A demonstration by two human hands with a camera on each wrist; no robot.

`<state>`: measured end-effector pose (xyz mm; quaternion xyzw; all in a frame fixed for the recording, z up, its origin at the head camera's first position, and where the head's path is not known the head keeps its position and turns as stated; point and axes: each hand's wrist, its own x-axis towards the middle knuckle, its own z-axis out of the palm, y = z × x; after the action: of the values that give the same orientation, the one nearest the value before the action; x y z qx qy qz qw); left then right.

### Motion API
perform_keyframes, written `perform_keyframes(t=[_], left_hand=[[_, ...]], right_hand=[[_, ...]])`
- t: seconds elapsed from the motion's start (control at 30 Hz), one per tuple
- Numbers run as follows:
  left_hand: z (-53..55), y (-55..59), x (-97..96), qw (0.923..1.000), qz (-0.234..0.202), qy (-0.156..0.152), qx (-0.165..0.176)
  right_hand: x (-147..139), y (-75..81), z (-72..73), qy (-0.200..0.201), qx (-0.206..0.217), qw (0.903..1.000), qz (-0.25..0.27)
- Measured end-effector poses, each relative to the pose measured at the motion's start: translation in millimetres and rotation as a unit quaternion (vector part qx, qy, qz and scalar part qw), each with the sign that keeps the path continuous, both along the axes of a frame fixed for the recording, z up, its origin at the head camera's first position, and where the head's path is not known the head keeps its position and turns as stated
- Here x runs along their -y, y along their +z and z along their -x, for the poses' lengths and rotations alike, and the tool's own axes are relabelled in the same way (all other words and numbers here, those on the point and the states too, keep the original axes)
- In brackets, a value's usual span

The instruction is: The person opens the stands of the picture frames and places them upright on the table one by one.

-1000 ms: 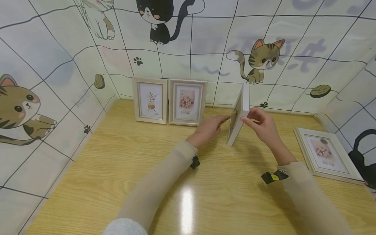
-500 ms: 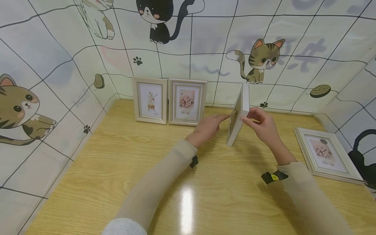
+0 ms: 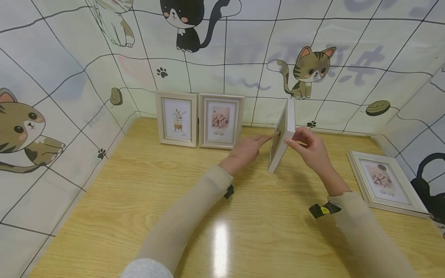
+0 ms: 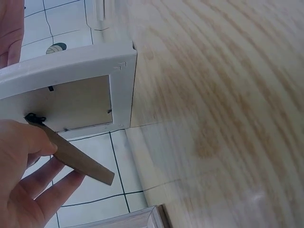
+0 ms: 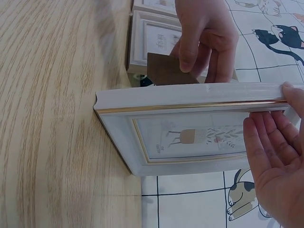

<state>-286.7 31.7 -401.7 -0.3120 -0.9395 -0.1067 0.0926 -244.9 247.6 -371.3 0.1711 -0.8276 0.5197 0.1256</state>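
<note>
A white picture frame (image 3: 290, 120) stands upright on the table, seen almost edge-on in the head view. My right hand (image 3: 310, 150) holds its near side edge, thumb on one side and fingertips on the printed front, as the right wrist view shows. Behind the frame, my left hand (image 3: 243, 151) pinches the brown stand leg (image 4: 83, 161), which is hinged to the frame's back (image 4: 78, 102) and swung out from it. The left thumb lies on the leg, with fingers on its other face. In the right wrist view, a potted-plant print (image 5: 194, 136) shows in the frame.
Two upright picture frames (image 3: 178, 119) (image 3: 221, 121) stand side by side at the back left, near the cat-patterned wall covering (image 3: 243, 42). Another white frame (image 3: 386, 181), with a flower print, lies face up at the right on the wooden table (image 3: 139, 193).
The left fingers have shifted slightly toward the back of the frame, the index finger now reaching further along it. The frame and right hand have stayed in place.
</note>
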Motion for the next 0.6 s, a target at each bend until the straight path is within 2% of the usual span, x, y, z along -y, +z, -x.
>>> perform_keyframes(t=[0.17,0.33,0.43,0.6], left_hand=[[-3.2,-4.9,1.5,0.9999,0.000,-0.012,-0.010],[-6.7,-9.1,4.8,0.9998,-0.007,-0.017,-0.003],[-8.8,-9.8,7.2,0.9997,-0.011,-0.019,0.007],[-13.3,-6.7,11.5,0.9997,-0.005,-0.025,0.003]], right_hand=[[-1,-1.7,0.6,-0.003,0.002,1.0000,-0.005],[0,-1.5,0.8,-0.003,0.003,1.0000,-0.004],[2,-0.5,1.1,0.000,0.003,1.0000,0.001],[2,0.4,2.6,0.004,0.001,1.0000,0.007]])
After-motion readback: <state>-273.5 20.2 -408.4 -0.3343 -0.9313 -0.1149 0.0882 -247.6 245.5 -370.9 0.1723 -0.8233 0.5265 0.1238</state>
